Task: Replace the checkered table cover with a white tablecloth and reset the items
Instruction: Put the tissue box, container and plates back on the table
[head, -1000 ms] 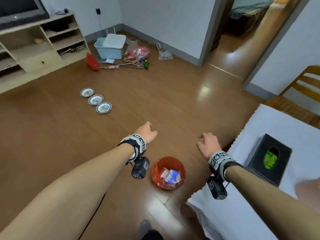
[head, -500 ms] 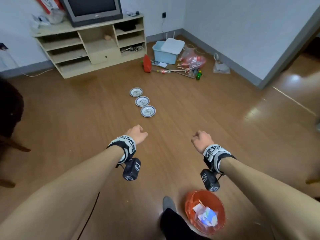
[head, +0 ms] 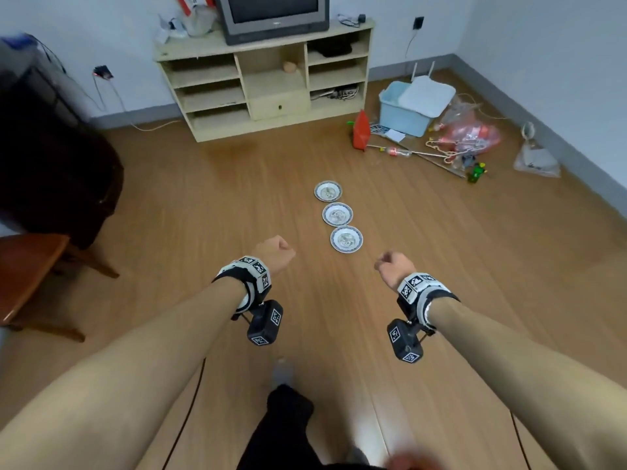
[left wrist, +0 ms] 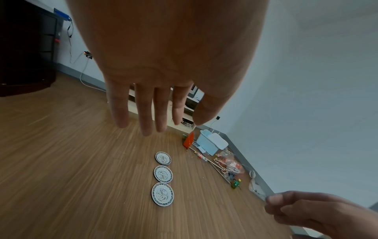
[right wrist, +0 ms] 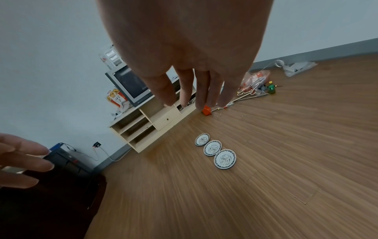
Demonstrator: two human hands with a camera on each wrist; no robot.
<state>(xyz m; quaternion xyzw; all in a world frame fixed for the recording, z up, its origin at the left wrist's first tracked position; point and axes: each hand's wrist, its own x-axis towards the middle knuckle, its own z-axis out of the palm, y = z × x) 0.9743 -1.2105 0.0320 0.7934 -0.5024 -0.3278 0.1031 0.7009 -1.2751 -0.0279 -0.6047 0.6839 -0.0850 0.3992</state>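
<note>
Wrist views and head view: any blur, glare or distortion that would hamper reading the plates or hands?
Head view: sharp on the three plates, a glare patch on the floor near the bottom edge, walls bowed by the wide lens. Left wrist view: left hand looms large and soft, plates crisp. Right wrist view: floor grain streaks toward the edges, right hand soft.

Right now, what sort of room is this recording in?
Most likely a home living room: an old tube television sits on a low shelf unit, three patterned plates lie in a row on the wood floor, and household clutter lines the wall.
</note>
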